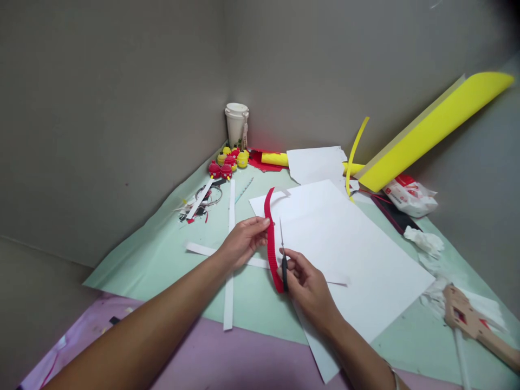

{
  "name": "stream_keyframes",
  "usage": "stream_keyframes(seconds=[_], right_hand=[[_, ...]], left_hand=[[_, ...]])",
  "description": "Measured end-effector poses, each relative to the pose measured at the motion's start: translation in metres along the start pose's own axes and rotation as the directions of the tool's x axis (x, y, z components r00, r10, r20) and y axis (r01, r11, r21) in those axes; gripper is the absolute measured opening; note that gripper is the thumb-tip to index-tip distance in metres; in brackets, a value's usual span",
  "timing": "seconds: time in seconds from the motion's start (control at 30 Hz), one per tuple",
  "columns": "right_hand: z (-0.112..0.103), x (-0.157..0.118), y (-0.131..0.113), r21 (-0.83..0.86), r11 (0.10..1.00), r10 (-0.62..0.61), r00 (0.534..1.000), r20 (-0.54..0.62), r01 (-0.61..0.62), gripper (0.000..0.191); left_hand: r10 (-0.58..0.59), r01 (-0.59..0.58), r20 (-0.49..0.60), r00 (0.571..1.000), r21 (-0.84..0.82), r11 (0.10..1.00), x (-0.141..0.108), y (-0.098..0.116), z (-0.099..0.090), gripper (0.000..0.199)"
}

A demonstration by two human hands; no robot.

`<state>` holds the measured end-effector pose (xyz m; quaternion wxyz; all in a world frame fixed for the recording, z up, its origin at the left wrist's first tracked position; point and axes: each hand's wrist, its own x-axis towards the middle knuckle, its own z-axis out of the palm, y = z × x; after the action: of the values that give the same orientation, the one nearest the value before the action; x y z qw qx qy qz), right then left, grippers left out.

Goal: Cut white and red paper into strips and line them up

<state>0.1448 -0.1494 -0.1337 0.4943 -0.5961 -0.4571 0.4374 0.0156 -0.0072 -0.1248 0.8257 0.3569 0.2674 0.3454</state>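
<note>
My left hand (pixel 247 239) pinches a curved red strip (pixel 270 238) with fine cuts along its lower part, held upright above the table. In my right hand (pixel 300 276) are scissors with black handles (pixel 285 273), their thin blades pointing away from me beside the strip's right side. The lower end of the red strip is next to my right fingers. Below both hands lie a large white sheet (pixel 365 265) and white paper strips (pixel 228 303) on the green table cover (pixel 162 244).
A white cup (pixel 236 124) and red and yellow lantern-like balls (pixel 226 171) stand at the back. Scraps and wire (pixel 209 196) lie left. A yellow paper roll (pixel 434 132), tissue pack (pixel 410 196) and glue gun (pixel 467 311) are right.
</note>
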Motion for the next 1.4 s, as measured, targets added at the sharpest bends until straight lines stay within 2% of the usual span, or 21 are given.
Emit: stream_keyframes(seconds=[0.13, 0.23, 0.33, 0.63, 0.87, 1.03, 1.4], right_hand=[[-0.0013, 0.001, -0.0011, 0.14, 0.99, 0.037, 0.999, -0.01, -0.036, 0.044], [-0.0026, 0.0037, 0.0004, 0.222, 0.974, 0.064, 0.997, -0.037, -0.054, 0.05], [-0.0034, 0.006, 0.0014, 0.255, 0.964, 0.092, 0.993, -0.074, -0.07, 0.053], [-0.0013, 0.0006, -0.0005, 0.146, 0.984, 0.105, 0.994, 0.018, -0.106, 0.045], [-0.0022, 0.0015, 0.0044, 0.045, 0.998, 0.039, 0.998, 0.047, -0.041, 0.045], [-0.0015, 0.0001, 0.0053, -0.034, 0.999, 0.01, 0.999, 0.053, -0.008, 0.044], [-0.0009, 0.0013, 0.0061, -0.055, 0.998, -0.007, 0.999, 0.047, 0.01, 0.043]], left_hand=[[0.006, -0.007, -0.013, 1.0, -0.1, 0.995, -0.0002, 0.003, -0.0013, 0.012], [-0.006, 0.014, 0.048, 0.999, -0.162, 0.987, -0.0015, 0.0056, -0.0008, 0.009], [-0.036, 0.054, 0.116, 0.993, -0.155, 0.986, -0.0028, 0.0069, 0.0003, 0.012], [-0.003, 0.004, 0.072, 0.997, -0.019, 1.0, -0.0026, 0.0038, 0.0015, 0.021], [0.052, -0.052, 0.045, 0.998, 0.001, 0.999, -0.002, 0.0021, 0.0024, 0.02], [0.066, -0.067, 0.059, 0.996, 0.023, 0.997, -0.0013, 0.0012, 0.0012, 0.022], [0.081, -0.088, 0.067, 0.994, 0.121, 0.989, -0.0025, 0.001, 0.0026, 0.024]])
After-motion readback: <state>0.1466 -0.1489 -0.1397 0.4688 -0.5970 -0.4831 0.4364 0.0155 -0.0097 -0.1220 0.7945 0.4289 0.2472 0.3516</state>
